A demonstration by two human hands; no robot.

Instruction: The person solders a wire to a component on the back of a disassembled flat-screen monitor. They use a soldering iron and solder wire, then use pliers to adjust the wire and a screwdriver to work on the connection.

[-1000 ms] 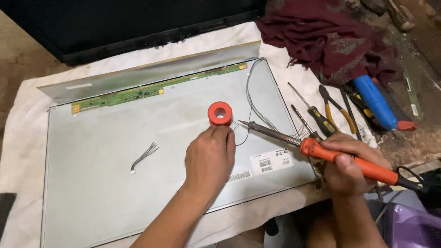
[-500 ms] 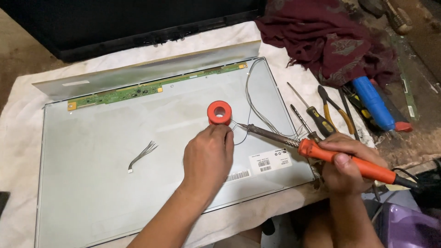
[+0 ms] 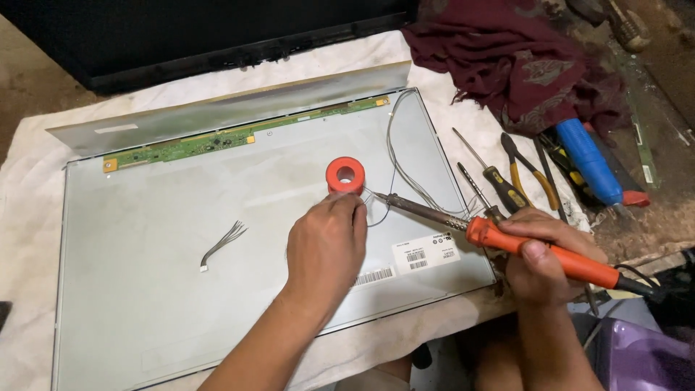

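Note:
A grey display panel (image 3: 181,289) lies back side up on a white cloth, with a green circuit strip (image 3: 239,137) along its far edge. My right hand (image 3: 543,250) grips a soldering iron (image 3: 499,235) by its orange handle; the dark metal tip points left toward my left hand. My left hand (image 3: 329,242) rests on the panel with its fingers pinched on a thin grey wire (image 3: 394,145) just below an orange solder spool (image 3: 345,174). What the fingertips pinch is partly hidden.
A small bundle of grey wires (image 3: 224,242) lies loose on the panel's left half. Screwdrivers (image 3: 489,181), yellow-handled pliers (image 3: 532,174) and a blue-handled tool (image 3: 590,163) lie to the right. A maroon cloth (image 3: 507,58) is heaped at the back right; a black frame (image 3: 203,36) is behind.
Both hands stay nearly in place. The iron's tip has shifted slightly closer to my left fingertips by the spool.

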